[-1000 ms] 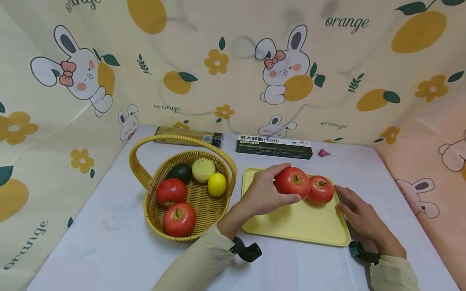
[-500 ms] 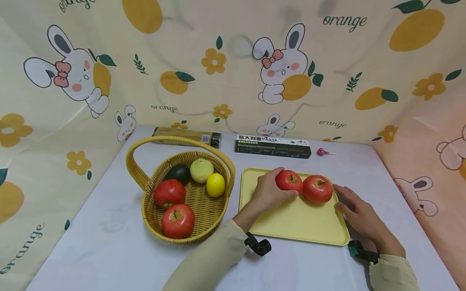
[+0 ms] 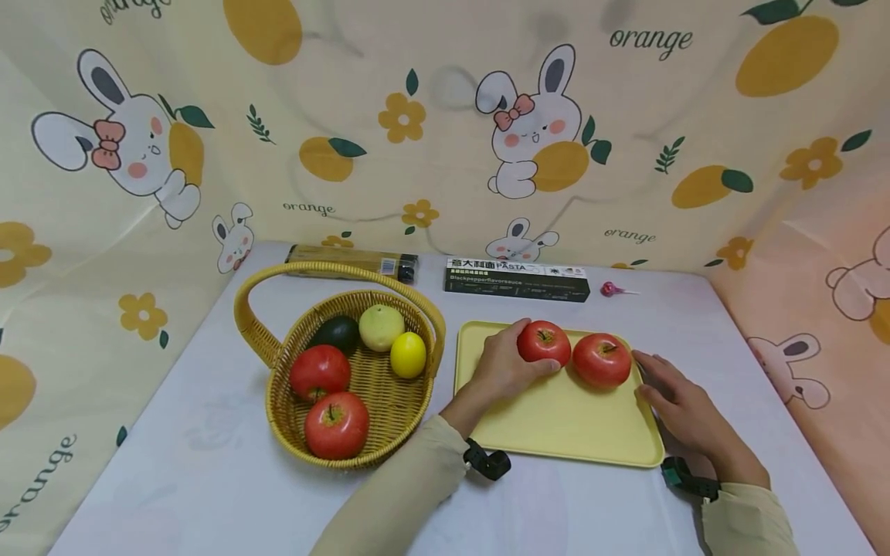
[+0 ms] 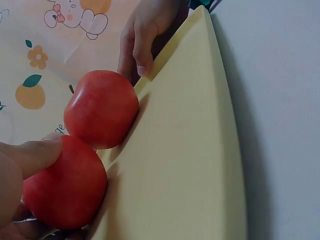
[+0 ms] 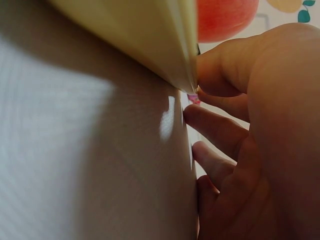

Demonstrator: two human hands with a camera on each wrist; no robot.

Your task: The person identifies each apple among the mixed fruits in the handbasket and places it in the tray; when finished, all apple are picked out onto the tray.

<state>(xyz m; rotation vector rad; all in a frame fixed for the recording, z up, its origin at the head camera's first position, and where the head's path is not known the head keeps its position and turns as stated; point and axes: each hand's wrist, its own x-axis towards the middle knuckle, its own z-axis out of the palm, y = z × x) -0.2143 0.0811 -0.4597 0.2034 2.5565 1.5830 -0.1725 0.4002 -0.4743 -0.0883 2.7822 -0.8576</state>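
My left hand (image 3: 505,364) grips a red apple (image 3: 545,344) at the back of the yellow tray (image 3: 570,425), thumb on the near side and fingers behind. In the left wrist view this apple (image 4: 67,182) sits low over the tray surface. A second red apple (image 3: 602,361) lies on the tray just to its right. At the tray's right edge is my right hand (image 3: 684,405), fingers extended. The right wrist view has its thumb (image 5: 225,67) against the tray rim (image 5: 187,60) and its other fingers reaching down to the table.
Left of the tray stands a wicker basket (image 3: 389,409) with a tall handle, holding two red apples (image 3: 337,425), a dark green avocado-shaped fruit (image 3: 337,333), a pale green round fruit (image 3: 381,327) and a lemon (image 3: 408,355). Behind are a pasta box (image 3: 516,279), a long package (image 3: 351,262) and a lollipop (image 3: 609,289).
My left hand has lowered its apple to the tray and shifted it slightly left, opening a small gap between the two apples. The right hand has stayed at the tray's edge.
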